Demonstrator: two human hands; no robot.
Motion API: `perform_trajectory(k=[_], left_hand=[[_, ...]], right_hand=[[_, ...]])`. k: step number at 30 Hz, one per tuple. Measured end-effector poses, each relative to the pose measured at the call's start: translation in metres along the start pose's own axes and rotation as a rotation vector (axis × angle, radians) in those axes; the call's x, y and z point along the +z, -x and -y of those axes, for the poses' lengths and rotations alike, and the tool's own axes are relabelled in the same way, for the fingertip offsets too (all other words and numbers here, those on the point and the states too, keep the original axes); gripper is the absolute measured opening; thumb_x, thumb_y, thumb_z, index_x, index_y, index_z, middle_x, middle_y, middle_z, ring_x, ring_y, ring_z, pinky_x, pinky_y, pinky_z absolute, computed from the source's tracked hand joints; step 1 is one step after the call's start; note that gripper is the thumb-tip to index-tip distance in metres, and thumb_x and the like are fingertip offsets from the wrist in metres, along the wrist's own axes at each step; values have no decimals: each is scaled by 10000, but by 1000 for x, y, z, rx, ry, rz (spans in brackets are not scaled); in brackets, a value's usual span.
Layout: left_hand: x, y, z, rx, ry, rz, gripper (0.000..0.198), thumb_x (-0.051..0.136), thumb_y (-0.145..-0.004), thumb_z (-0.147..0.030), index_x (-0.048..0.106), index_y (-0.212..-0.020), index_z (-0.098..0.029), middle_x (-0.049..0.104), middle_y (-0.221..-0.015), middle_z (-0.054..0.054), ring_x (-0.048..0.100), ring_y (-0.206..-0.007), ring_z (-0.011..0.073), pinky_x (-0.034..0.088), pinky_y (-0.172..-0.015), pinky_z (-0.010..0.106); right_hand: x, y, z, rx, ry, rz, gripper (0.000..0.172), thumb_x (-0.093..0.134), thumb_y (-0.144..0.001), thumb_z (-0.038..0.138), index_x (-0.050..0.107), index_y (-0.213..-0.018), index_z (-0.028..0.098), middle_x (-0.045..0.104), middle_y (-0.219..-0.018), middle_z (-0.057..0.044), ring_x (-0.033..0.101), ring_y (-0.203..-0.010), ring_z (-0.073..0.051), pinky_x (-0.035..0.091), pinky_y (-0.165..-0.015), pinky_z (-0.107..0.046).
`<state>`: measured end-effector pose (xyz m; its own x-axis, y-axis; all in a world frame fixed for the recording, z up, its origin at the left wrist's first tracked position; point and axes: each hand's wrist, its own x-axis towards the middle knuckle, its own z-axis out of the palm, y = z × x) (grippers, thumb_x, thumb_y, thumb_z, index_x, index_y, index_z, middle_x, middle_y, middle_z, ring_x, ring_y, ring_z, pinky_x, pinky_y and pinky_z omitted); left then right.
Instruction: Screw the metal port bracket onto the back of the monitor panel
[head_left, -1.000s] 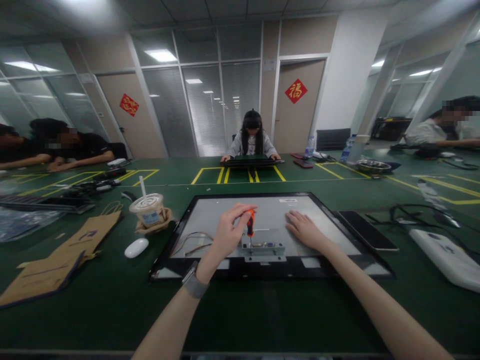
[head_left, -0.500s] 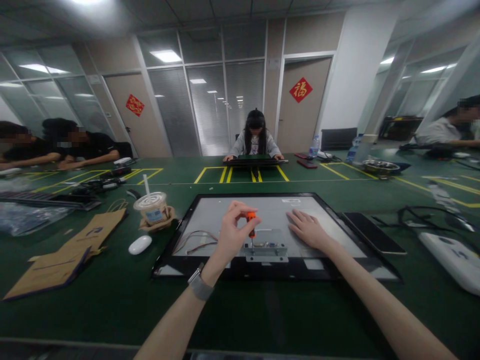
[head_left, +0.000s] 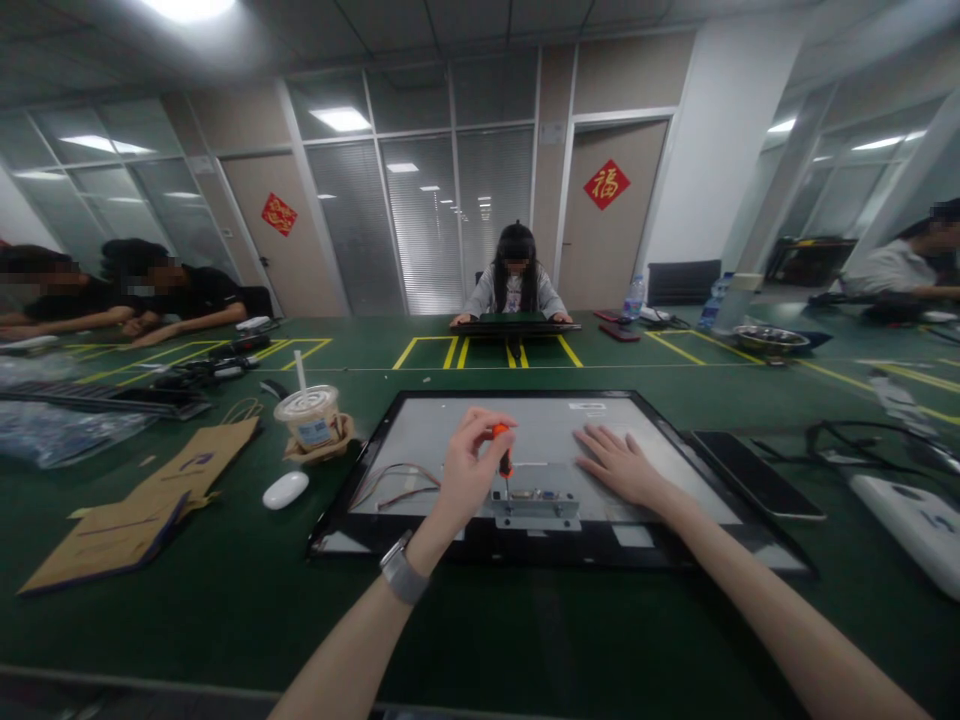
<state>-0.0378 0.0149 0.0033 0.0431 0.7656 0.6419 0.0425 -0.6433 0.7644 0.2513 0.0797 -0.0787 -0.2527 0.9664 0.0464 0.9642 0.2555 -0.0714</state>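
Note:
My left hand (head_left: 472, 462) is closed around the handle of an orange and black screwdriver (head_left: 505, 462). The screwdriver stands nearly upright, its tip down at a metal bracket (head_left: 538, 512) with connector ports along it. This bracket sits near the front edge of a flat display panel (head_left: 420, 425), which lies on its face with a grey back and black frame. Fingers spread, my right hand (head_left: 621, 465) rests flat on the panel's back, right of the bracket. Thin wires (head_left: 401, 482) lie on the panel left of my left hand.
Left of the panel are a lidded drink cup (head_left: 311, 415) with a straw, a white oval case (head_left: 286, 491) and a brown paper bag (head_left: 150, 500). A black phone (head_left: 754, 472) and a white device (head_left: 911, 530) lie to the right. Across the table sits a person (head_left: 515, 275).
My left fingers have shifted slightly on the screwdriver handle, and the handle leans a little differently. My right hand stays on the panel. The whole view has moved slightly.

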Motion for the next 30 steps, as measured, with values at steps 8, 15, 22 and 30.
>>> perform_trajectory(k=[8,15,22,30], left_hand=[[-5,0,-5,-55,59,62,278,546,-983,-373,727,-1052,-173,681,-1029,95,686,-911,192,575,-823,312],[-4,3,-8,-68,98,135,323,542,-988,-413,721,-1087,-164,732,-1023,122,709,-877,205,596,-798,333],[-7,1,-6,6,-12,104,220,588,-963,-306,738,-1044,-167,714,-984,92,696,-908,201,563,-845,328],[-7,1,-2,117,-172,-55,132,766,-828,-280,762,-926,-192,614,-838,22,603,-798,164,509,-802,308]], right_hand=[[0,0,1,-1,0,7,693,208,-1009,611,325,-1603,275,267,-1677,-84,226,-1536,-327,180,-1204,-629],[4,-3,0,-6,8,4,715,208,-1001,630,312,-1608,266,258,-1677,-99,208,-1539,-332,161,-1201,-644],[1,-3,0,-13,-9,31,737,201,-1002,632,299,-1613,232,224,-1683,-110,190,-1545,-325,155,-1202,-644],[2,-4,-1,-10,-29,19,745,198,-993,658,309,-1609,255,238,-1683,-106,190,-1545,-332,149,-1203,-644]])
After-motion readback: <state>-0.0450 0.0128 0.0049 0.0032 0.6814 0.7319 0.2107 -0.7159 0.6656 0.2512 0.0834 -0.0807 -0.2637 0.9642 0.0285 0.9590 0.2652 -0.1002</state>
